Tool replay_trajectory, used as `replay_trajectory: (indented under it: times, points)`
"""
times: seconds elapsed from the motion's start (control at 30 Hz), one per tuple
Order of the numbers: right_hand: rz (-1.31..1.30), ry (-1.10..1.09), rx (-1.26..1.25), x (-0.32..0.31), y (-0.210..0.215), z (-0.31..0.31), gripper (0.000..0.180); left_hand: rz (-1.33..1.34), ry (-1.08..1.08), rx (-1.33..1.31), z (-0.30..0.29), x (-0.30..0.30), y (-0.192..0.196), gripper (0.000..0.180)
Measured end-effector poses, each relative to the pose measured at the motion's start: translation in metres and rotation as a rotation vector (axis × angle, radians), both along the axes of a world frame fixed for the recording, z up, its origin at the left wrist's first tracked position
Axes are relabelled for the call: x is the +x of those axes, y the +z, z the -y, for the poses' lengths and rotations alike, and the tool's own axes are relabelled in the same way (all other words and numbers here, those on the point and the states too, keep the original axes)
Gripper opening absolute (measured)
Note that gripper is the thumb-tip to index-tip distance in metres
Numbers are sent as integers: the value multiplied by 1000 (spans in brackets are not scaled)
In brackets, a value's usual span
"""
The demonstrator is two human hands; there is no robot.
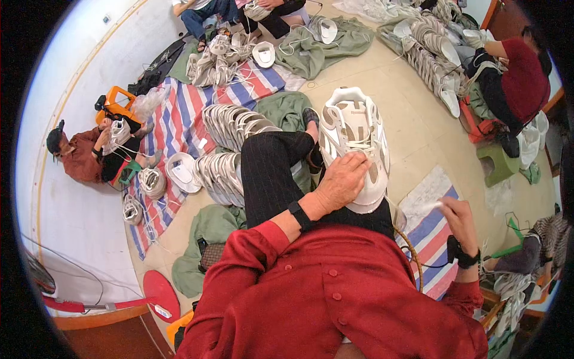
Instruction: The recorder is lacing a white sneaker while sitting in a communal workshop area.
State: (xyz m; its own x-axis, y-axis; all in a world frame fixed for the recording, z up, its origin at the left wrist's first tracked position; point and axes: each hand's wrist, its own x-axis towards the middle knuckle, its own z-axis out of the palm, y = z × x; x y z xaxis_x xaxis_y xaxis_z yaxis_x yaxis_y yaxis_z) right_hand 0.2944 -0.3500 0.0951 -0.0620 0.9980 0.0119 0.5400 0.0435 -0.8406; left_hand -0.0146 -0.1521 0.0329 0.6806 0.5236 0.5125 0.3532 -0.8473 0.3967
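Observation:
A white and beige sneaker upper (372, 173) rests on my lap, its heel opening pointing away from me and its toe toward me. Over its side and lacing area lies my left hand (342, 184), fingers bent and holding it near the lower eyelets. Pale laces (359, 143) cross the upper above those fingers. Off to the right, apart from the shoe, my right hand (460, 222) is raised with thumb and fingers pinched on a white shoelace (431, 205), which is smeared by motion. Part of the lace's run back to the shoe is unclear.
Stacked shoe uppers (218, 173) stand left of my legs on a striped sheet (179, 113). Beside my left arm lies green cloth (206, 239). Co-workers sit around: one at left (84, 152), one at right (523, 78). A green stool (499, 164) stands at right.

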Motion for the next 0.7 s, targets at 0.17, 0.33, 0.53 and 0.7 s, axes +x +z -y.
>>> replay_trajectory:
  times: [0.17,0.33,0.53,0.7]
  points:
    - [432,-422,-1,64,-113,9,14,-17,-77,72,2,19,1,39]
    - [709,-240,46,-20,-26,-23,15,-32,-28,56,-5,9,-3,40]
    - [552,-377,251,35,-28,-12,12,-11,-32,20,-7,9,1,39]
    - [839,-446,136,99,-113,11,7,-40,-43,68,-9,9,-7,41]
